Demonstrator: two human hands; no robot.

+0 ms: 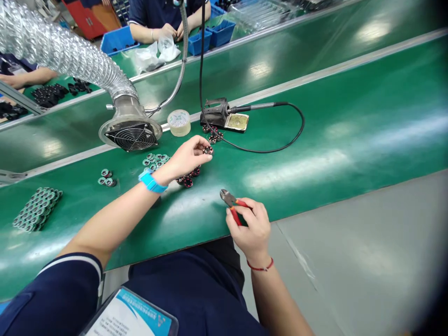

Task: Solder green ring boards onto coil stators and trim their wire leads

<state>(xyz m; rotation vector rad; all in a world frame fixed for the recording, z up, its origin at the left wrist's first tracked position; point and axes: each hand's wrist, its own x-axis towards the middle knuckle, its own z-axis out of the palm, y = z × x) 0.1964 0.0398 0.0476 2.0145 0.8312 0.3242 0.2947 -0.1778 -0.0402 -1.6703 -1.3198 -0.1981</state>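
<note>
Between the thumb and fingers of my left hand [191, 156] is a small round dark coil-like part [207, 150]. My right hand [250, 228] grips the red handles of a pair of side cutters [231, 201], whose jaws point up and left above the green bench [280, 186]. Under and beside my left hand lies a cluster of dark round parts [188, 181], partly hidden by it. A few more dark parts [213, 135] sit just beyond my fingertips. Left of my wrist are several green-rimmed round parts [154, 161].
A soldering iron [259, 107] rests in its stand [215, 113], its cable looping rightward. Near it stand a tape roll [179, 122] and a fume extractor hood [131, 130]. Stacked green-rimmed parts [38, 210] lie far left. Across the bench, a co-worker's hands [171, 31] are near blue bins [212, 38].
</note>
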